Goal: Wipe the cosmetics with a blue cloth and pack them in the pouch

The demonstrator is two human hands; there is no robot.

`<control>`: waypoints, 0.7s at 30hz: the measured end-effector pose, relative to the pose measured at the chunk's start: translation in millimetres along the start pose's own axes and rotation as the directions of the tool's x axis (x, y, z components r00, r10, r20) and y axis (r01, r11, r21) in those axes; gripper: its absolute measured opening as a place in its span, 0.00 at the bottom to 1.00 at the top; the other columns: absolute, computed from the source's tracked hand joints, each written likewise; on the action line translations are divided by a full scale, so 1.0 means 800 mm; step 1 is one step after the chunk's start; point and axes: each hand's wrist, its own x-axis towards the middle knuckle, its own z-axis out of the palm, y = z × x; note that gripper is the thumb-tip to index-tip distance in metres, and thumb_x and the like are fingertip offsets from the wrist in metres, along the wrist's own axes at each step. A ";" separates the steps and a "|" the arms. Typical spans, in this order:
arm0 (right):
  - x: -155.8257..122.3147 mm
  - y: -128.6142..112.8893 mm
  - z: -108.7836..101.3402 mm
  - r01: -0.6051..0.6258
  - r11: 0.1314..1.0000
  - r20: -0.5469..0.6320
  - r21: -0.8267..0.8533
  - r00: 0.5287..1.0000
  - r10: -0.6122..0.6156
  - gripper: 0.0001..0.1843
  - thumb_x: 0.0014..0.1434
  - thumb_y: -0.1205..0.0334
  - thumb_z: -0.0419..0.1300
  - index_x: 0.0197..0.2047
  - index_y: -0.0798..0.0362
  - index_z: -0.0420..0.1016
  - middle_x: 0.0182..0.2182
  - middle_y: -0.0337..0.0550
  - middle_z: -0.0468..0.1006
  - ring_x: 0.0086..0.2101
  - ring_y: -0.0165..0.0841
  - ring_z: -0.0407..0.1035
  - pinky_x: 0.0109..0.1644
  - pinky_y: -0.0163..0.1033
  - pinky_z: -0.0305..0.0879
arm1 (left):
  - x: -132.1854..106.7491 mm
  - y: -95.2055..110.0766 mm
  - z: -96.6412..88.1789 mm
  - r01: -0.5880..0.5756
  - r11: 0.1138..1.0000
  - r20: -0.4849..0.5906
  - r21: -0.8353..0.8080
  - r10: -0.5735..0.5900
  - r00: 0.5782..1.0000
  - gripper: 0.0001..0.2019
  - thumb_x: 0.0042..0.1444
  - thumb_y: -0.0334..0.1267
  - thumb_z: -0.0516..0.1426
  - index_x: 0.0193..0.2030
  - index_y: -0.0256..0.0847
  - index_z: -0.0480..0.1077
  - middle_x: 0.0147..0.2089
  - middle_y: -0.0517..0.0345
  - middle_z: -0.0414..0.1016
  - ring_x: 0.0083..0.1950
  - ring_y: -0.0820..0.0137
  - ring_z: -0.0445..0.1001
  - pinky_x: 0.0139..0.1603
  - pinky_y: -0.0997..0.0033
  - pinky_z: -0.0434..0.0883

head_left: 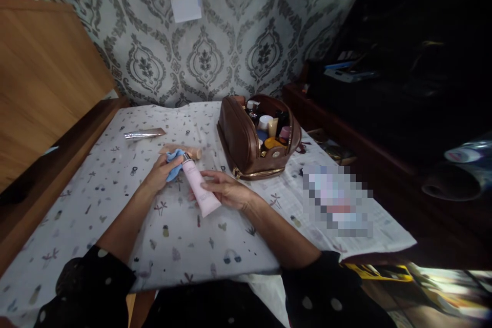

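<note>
A pale pink squeeze tube [200, 189] with a silver band at its cap end is held over the table between my hands. My right hand [230, 190] is closed round the tube's body. My left hand [159, 171] is closed on a blue cloth [176, 160], which presses against the cap end. Just behind the cloth lies a beige tube [192, 151], partly hidden. Farther back on the left rests a silvery tube [144, 134]. To the right stands a brown cosmetic bag [240, 136], unzipped, with several jars and tubes inside.
A white patterned cloth [215, 251] covers the table. A blurred-out item [336, 200] lies at its right side. Wooden furniture [54, 61] borders the left, a patterned wall [230, 46] the back. Dark furniture with clear bottles [469, 156] stands at right.
</note>
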 end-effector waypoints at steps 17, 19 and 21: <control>0.006 0.001 0.002 0.019 0.932 -0.231 -0.361 0.967 -0.109 0.32 0.41 0.42 0.76 0.42 0.54 0.74 0.26 0.32 0.73 0.23 0.24 0.63 0.26 0.31 0.58 | -0.004 0.013 0.014 0.076 0.994 -0.062 -0.075 -0.081 0.995 0.25 0.33 0.56 0.73 0.29 0.37 0.76 0.24 0.61 0.74 0.25 0.74 0.69 0.25 0.76 0.68; 0.007 0.002 0.000 0.040 0.940 -0.219 -0.337 0.968 -0.120 0.32 0.46 0.38 0.73 0.41 0.56 0.75 0.25 0.34 0.72 0.24 0.24 0.64 0.28 0.31 0.57 | -0.003 0.011 0.011 0.068 0.995 -0.069 -0.078 -0.073 0.995 0.25 0.34 0.56 0.73 0.31 0.37 0.77 0.26 0.60 0.75 0.27 0.73 0.71 0.26 0.76 0.69; 0.008 0.003 -0.002 0.071 0.949 -0.215 -0.307 0.966 -0.142 0.32 0.46 0.39 0.73 0.43 0.56 0.75 0.26 0.34 0.72 0.26 0.25 0.65 0.29 0.31 0.58 | -0.002 0.007 0.008 0.064 0.996 -0.055 -0.058 -0.067 0.996 0.25 0.36 0.56 0.73 0.33 0.37 0.78 0.25 0.60 0.74 0.27 0.74 0.71 0.26 0.77 0.67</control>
